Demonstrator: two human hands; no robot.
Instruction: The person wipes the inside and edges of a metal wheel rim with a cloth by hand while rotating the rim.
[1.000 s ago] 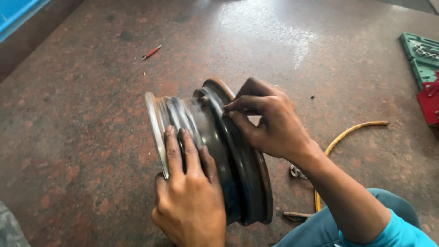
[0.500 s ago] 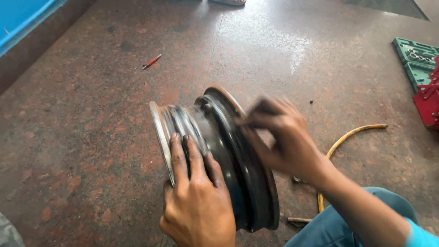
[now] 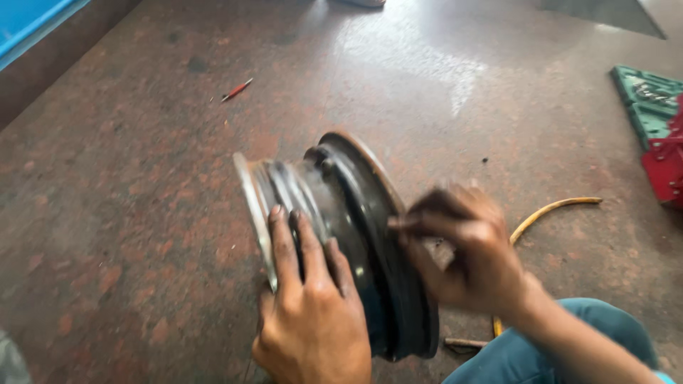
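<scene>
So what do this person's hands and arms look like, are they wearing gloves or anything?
No gloves: both the left hand and the right hand are bare, with dark grime on the fingers. No rings, watch or wristband show. The right forearm is bare up to a teal sleeve edge at the picture's corner. The right hand is blurred, so finer detail cannot be told.

dark steel wheel rim (image 3: 341, 227) upright on edge on reddish stone floor.

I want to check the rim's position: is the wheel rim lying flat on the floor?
No, the rim stands on its edge on the floor, steadied by the left hand on its barrel.
</scene>
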